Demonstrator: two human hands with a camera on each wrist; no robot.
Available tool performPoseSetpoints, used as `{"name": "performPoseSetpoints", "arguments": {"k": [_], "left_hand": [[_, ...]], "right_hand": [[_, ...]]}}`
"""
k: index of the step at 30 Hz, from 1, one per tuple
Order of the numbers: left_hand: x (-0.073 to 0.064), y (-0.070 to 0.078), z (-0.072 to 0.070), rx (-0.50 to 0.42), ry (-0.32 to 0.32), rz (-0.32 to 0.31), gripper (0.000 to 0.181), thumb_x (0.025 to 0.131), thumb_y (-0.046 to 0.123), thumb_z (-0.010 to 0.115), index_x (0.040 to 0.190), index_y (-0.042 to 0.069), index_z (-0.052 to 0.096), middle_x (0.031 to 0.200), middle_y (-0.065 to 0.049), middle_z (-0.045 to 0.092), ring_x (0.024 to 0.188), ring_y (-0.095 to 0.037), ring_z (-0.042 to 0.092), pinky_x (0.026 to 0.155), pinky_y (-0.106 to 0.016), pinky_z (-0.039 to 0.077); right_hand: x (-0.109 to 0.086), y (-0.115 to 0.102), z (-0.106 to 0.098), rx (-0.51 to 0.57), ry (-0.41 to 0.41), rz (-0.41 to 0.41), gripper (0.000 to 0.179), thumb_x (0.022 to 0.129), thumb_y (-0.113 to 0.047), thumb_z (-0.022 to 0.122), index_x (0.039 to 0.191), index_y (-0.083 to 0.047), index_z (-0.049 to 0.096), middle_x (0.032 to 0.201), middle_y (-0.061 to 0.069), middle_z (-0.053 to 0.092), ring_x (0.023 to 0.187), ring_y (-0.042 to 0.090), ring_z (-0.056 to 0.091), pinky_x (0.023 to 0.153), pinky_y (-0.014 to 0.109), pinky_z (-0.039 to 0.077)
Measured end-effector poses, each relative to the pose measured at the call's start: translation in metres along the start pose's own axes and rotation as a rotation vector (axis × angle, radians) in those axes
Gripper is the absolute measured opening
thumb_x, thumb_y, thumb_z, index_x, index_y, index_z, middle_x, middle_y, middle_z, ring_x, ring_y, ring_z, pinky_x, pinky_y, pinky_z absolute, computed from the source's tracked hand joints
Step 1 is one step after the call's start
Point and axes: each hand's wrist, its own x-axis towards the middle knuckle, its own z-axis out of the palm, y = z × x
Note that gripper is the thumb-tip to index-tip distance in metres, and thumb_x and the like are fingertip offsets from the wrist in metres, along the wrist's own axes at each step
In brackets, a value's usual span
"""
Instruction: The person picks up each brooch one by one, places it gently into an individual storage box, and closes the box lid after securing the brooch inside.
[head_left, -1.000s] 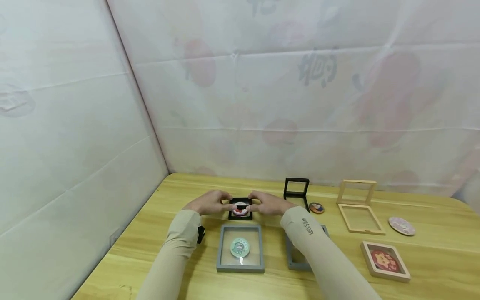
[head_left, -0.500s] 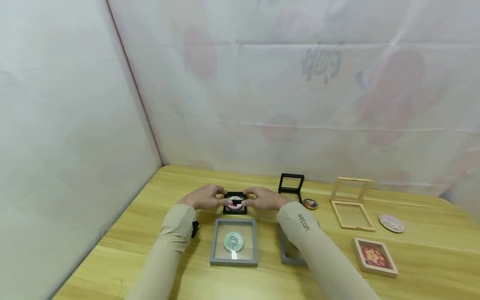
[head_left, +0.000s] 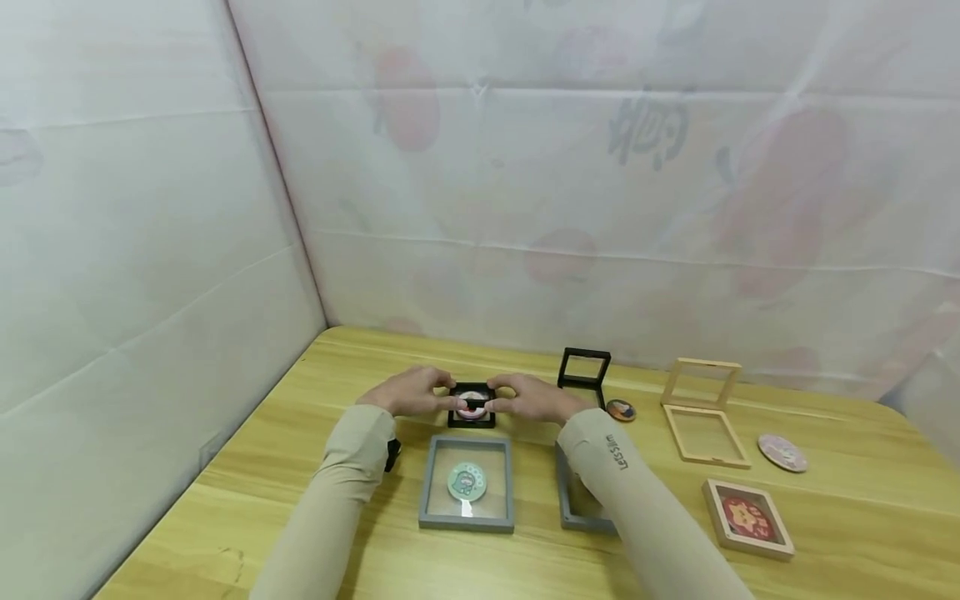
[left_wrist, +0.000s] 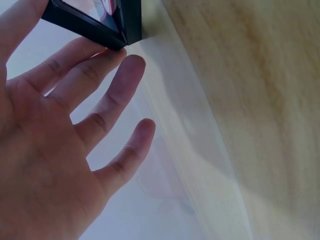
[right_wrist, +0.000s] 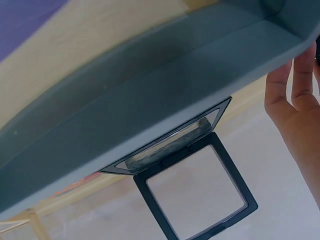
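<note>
A small black display frame (head_left: 472, 423) with a round pink-and-white badge (head_left: 470, 412) in it lies on the wooden table. My left hand (head_left: 408, 393) pinches its partly raised lid at the left side, thumb in front and fingers behind. At the right side my right hand (head_left: 531, 399) does the same. In the left wrist view the frame's two halves (left_wrist: 95, 27) stand at an angle, and the other fingers are spread loosely. In the right wrist view a grey frame (right_wrist: 150, 90) hides most of the work; only part of my right hand (right_wrist: 295, 110) shows.
Nearer me lies a grey frame (head_left: 467, 524) with a green badge; another grey frame (head_left: 581, 521) is partly under my right sleeve. Rightward are an open black frame (head_left: 583, 382), an orange-blue badge (head_left: 621, 409), an open wooden frame (head_left: 705, 435), a pink badge (head_left: 782, 452) and a closed wooden frame (head_left: 748, 518).
The head view has shifted slightly. Both hands keep their hold on the black frame's lid, which seems almost unmoved.
</note>
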Motion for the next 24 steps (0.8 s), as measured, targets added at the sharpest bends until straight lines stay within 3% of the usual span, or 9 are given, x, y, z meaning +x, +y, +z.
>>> {"name": "performPoseSetpoints", "arguments": {"k": [9, 24], "left_hand": [[0.0, 0.002, 0.001, 0.017, 0.005, -0.035, 0.037, 0.097, 0.032, 0.07, 0.115, 0.0, 0.07, 0.111, -0.008, 0.07, 0.089, -0.014, 0.061, 0.083, -0.037, 0.053], [0.002, 0.003, 0.003, 0.03, 0.001, -0.068, 0.038, 0.095, 0.028, 0.074, 0.119, -0.001, 0.069, 0.105, -0.006, 0.07, 0.081, -0.013, 0.06, 0.076, -0.032, 0.052]], "right_hand": [[0.001, 0.004, 0.002, -0.004, 0.02, -0.022, 0.053, 0.104, -0.029, 0.06, 0.145, 0.002, 0.05, 0.149, 0.021, 0.049, 0.14, 0.04, 0.04, 0.114, 0.056, 0.033], [-0.001, -0.007, 0.002, -0.033, 0.027, -0.012, 0.051, 0.102, -0.022, 0.064, 0.143, 0.005, 0.051, 0.146, 0.023, 0.051, 0.138, 0.04, 0.043, 0.113, 0.055, 0.034]]}}
